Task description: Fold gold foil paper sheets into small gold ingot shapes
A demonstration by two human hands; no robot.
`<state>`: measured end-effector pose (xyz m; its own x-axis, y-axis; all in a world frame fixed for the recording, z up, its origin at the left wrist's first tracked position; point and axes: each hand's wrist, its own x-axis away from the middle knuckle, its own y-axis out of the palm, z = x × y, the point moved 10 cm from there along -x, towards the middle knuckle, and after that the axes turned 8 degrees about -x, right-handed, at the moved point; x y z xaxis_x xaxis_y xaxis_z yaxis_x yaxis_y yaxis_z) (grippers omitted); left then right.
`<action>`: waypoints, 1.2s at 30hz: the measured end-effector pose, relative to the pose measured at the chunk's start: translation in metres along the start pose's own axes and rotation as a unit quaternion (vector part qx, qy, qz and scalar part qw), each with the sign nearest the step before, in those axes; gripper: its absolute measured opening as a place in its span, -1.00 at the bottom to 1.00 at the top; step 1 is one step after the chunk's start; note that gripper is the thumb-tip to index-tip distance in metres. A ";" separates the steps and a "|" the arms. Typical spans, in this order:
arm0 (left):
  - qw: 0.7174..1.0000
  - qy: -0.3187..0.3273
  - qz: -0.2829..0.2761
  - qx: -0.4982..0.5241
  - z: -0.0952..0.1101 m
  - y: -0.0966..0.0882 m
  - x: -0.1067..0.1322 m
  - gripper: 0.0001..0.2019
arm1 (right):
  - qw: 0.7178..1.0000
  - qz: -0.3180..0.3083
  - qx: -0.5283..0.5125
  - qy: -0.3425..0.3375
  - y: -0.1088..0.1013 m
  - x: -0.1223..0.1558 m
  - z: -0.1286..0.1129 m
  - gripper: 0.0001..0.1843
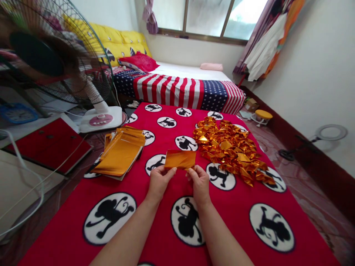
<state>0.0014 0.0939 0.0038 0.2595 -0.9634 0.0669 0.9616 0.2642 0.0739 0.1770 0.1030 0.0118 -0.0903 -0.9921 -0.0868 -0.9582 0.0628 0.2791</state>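
A folded sheet of gold foil paper [180,159] is held just above the red blanket [155,218]. My left hand [159,181] pinches its lower left edge, fingers closed on it. At the lower right edge my right hand [199,184] pinches it the same way. To the left lies a stack of flat gold foil sheets [121,154]. On the right is a heap of folded gold foil pieces [231,146], about a hand's width from my right hand.
A standing fan [52,51] with a white base [101,120] stands at the left, beside a red-topped low cabinet [50,144]. A bed with a stars-and-stripes cover [180,88] lies beyond the blanket. A ring light [331,132] rests on the tiled floor at right.
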 end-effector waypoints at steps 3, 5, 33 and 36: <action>1.000 0.006 0.017 0.003 0.003 -0.008 -0.003 -0.79 | 0.999 0.034 -0.015 -0.006 -0.009 -0.001 -0.001 -0.74; 0.999 0.002 0.032 0.012 0.002 -0.013 -0.005 -0.78 | 0.999 0.049 -0.019 -0.013 -0.013 -0.001 -0.003 -0.73; 1.000 0.015 0.011 0.003 0.002 -0.006 -0.003 -0.79 | 0.999 -0.053 -0.009 -0.003 0.010 0.001 -0.002 -0.77; 0.998 0.002 0.027 0.064 0.000 -0.011 -0.006 -0.78 | 0.999 -0.035 -0.019 -0.006 0.004 0.001 -0.002 -0.76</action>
<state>-0.0107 0.0973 0.0024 0.3108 -0.9479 0.0706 0.9271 0.3186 0.1974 0.1735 0.1016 0.0146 -0.0279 -0.9925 -0.1189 -0.9512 -0.0102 0.3084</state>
